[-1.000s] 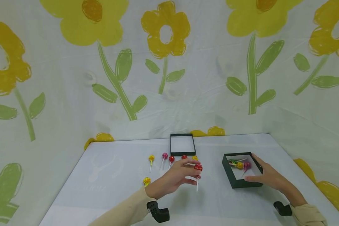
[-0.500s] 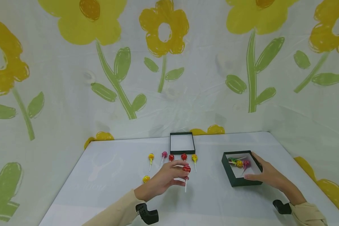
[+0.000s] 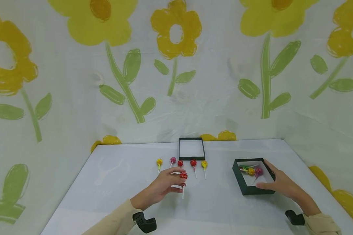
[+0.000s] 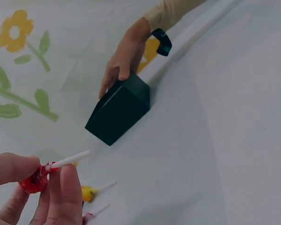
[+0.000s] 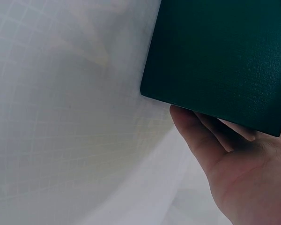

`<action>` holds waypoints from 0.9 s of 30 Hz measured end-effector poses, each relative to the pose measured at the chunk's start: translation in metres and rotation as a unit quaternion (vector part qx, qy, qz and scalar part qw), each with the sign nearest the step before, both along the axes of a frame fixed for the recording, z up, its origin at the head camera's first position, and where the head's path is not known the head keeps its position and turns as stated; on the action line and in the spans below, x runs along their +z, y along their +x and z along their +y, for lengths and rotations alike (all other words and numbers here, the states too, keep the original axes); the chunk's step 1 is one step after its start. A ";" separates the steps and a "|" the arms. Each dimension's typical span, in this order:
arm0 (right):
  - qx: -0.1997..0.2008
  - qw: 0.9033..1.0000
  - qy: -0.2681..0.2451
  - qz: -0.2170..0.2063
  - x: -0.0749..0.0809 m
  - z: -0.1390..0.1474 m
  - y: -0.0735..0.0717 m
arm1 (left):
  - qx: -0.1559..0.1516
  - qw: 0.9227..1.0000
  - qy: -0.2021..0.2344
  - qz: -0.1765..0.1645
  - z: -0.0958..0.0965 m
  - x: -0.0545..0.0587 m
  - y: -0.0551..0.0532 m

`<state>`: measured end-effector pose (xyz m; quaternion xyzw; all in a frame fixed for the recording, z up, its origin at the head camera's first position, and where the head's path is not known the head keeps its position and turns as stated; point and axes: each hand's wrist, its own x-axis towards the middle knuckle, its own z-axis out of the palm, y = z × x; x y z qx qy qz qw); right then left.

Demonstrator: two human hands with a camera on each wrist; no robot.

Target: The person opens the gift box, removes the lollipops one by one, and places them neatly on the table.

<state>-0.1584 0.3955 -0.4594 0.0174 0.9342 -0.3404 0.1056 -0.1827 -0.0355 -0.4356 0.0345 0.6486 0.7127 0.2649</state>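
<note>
In the head view my left hand (image 3: 157,189) is raised over the table's middle, pinching a red lollipop (image 3: 183,175) with its white stick pointing down. The left wrist view shows this lollipop (image 4: 34,182) between thumb and fingers. My right hand (image 3: 283,184) grips the right side of a dark green open box (image 3: 239,179), thumb at the near rim. Inside the box lie a yellow lollipop (image 3: 251,171), a purple-pink lollipop (image 3: 258,172) and something green. The right wrist view has the box's green outer side (image 5: 220,56) covering part of the fingers.
Behind my left hand, a row holds a yellow lollipop (image 3: 159,161), a pink one (image 3: 173,160), two red ones (image 3: 193,162) and another yellow one (image 3: 204,163). A dark-edged box lid (image 3: 180,149) lies at the white table's (image 3: 106,182) back edge, before a flowered cloth.
My left hand has moved left with the red lollipop, uncovering the red and yellow lollipops behind it; a yellow lollipop near the wrist is now hidden. My right hand stays on the box.
</note>
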 end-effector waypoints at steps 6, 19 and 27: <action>0.001 1.000 0.003 0.005 0.001 0.002 0.003 | 0.004 1.000 -0.011 -0.004 -0.009 0.001 -0.001; 0.002 1.000 0.000 -0.002 0.000 0.001 0.006 | 0.017 1.000 -0.021 -0.005 -0.026 -0.008 0.001; -0.002 1.000 -0.001 0.000 0.002 -0.003 0.004 | 0.029 0.999 -0.041 0.001 -0.033 -0.016 -0.004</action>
